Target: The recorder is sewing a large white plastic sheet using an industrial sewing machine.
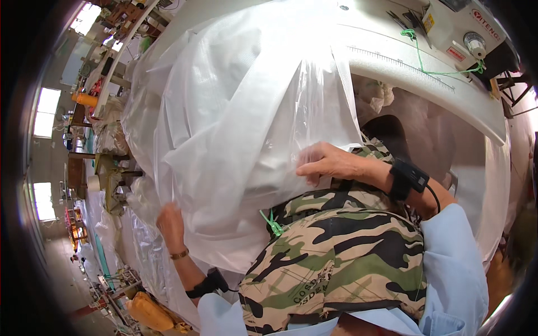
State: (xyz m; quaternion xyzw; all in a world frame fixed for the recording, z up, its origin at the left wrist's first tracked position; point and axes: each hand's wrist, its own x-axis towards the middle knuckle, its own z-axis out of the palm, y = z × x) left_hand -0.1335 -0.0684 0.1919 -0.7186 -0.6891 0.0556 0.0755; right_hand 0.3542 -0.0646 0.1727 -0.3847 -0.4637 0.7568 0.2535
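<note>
Plastic sheet, one large clear piece, drapes from the sewing table's front edge down over the person's lap. Head view: the right hand pinches the sheet's right edge between thumb and fingers; the left hand presses its lower left part, grip unclear. One sewing machine stands at the table's far right corner, trailing one green thread.

White sewing machine, green thread, perhaps cluttered shelves.
</note>
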